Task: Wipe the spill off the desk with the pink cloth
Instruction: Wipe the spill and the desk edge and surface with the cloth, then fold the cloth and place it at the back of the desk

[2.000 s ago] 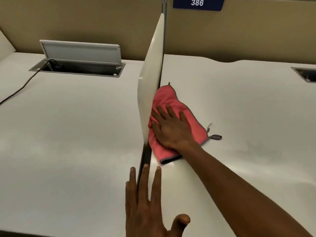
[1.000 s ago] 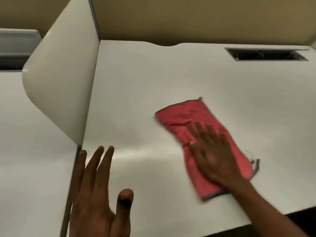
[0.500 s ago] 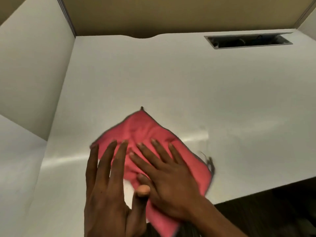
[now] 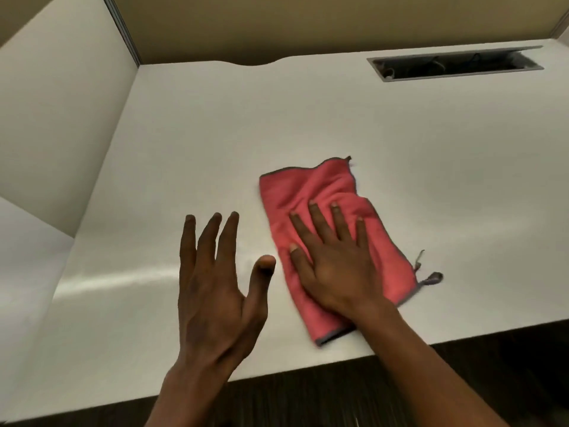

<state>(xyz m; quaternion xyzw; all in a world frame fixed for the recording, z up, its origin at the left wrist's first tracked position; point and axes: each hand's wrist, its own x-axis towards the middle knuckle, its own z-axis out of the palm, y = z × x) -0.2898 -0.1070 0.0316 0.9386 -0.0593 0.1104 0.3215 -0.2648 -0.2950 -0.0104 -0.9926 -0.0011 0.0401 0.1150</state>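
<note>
On the left I see a white divider panel [image 4: 58, 124] standing along the white desk [image 4: 277, 118]. My left hand [image 4: 215, 297] hovers near the front edge, fingers spread, holding nothing. Just right of it, my right hand [image 4: 335, 269] lies flat with splayed fingers on the pink cloth [image 4: 311, 192], pressed onto the desk. Far right, an open cable slot [image 4: 455, 66] sits before the tan wall [image 4: 308, 23].

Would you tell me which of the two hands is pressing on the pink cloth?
The right hand lies flat on the pink cloth; the left hand is spread beside it, off the cloth.
</note>
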